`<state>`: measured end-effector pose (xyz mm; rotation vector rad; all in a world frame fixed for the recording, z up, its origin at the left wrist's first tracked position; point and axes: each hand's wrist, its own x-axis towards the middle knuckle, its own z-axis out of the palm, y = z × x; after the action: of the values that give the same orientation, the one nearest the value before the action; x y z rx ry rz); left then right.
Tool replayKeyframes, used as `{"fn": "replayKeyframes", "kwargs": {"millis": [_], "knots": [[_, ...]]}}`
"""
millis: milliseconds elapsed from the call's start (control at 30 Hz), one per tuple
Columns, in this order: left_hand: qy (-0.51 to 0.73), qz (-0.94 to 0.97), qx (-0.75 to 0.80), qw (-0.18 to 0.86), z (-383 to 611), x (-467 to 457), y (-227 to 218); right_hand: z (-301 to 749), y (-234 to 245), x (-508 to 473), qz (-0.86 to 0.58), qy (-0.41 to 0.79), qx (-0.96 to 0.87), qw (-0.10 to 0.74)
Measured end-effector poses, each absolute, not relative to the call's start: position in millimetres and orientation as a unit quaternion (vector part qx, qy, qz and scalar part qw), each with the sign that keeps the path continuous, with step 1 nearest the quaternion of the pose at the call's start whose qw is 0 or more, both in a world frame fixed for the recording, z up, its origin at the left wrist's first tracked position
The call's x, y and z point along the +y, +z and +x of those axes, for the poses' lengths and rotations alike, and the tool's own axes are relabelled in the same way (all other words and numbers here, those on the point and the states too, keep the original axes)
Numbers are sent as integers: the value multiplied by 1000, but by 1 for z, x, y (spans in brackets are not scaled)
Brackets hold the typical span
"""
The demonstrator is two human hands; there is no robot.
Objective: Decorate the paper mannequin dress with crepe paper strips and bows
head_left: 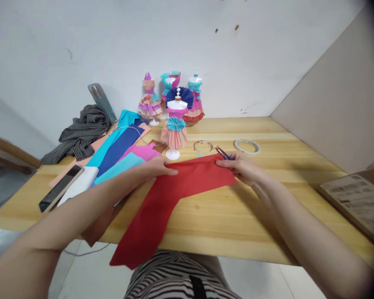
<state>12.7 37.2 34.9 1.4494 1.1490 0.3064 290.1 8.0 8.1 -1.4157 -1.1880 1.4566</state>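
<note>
A long strip of red fabric [171, 199] lies across the wooden table [224, 224] and hangs over its front edge toward my lap. My left hand [157, 167] rests on the strip's upper left corner, fingers closed on the cloth. My right hand [241, 166] holds the strip's right end and grips small scissors [222, 153], whose blades point up and left.
Several little mannequins in paper dresses [174, 112] stand at the back. Blue, pink and teal sheets [121, 151] lie to the left, beside a phone [60, 189] and white box [79, 185]. A tape ring [247, 146], wire ring [202, 145], striped cloth [81, 135] and cardboard box [358, 203] surround.
</note>
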Motion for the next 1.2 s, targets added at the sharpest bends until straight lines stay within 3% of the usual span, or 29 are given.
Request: {"fn": "replayKeyframes", "kwargs": {"millis": [233,567,767,1033,1200], "knots": [[34,649,495,577,-1,15,9,309,15,10,-573,565,-433,407],[-131,749,423,492,-15,63,106,301,9,-12,-537,612,-471,341],[-216,870,346,278,6,83,108,289,-6,-49,-514,606,-549,260],[-159,919,327,150,27,70,70,288,-9,-77,-622,381,-593,340],[-90,935,320,124,46,58,53,266,-15,-91,-559,351,-684,312]]}}
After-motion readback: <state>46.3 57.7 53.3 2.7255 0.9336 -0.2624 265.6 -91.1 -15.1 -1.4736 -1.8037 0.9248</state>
